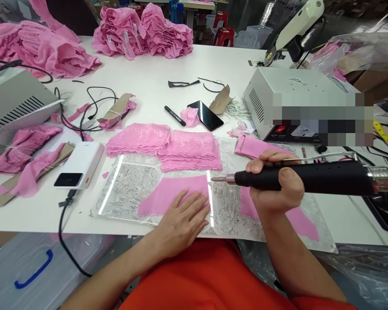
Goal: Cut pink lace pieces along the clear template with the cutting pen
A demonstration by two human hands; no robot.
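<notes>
Here, with the left hand (181, 221) spread flat on the pink fabric piece (171, 193) on the near clear plate (129, 187), pressing firmly seems wise while the right hand (273, 185), closed round the black wand (320, 176), holds its tip steady at the piece's right edge.

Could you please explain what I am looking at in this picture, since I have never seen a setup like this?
This is one view from a camera worn on the person's head, looking down at their own two bare hands. The left hand lies flat and open on a pink fabric piece, which rests on a clear plate. The right hand grips a black pen-shaped tool, its metal tip by the fabric's right edge. On the white table also lie folded pink lace, a phone, a marker and a grey machine box.
</notes>
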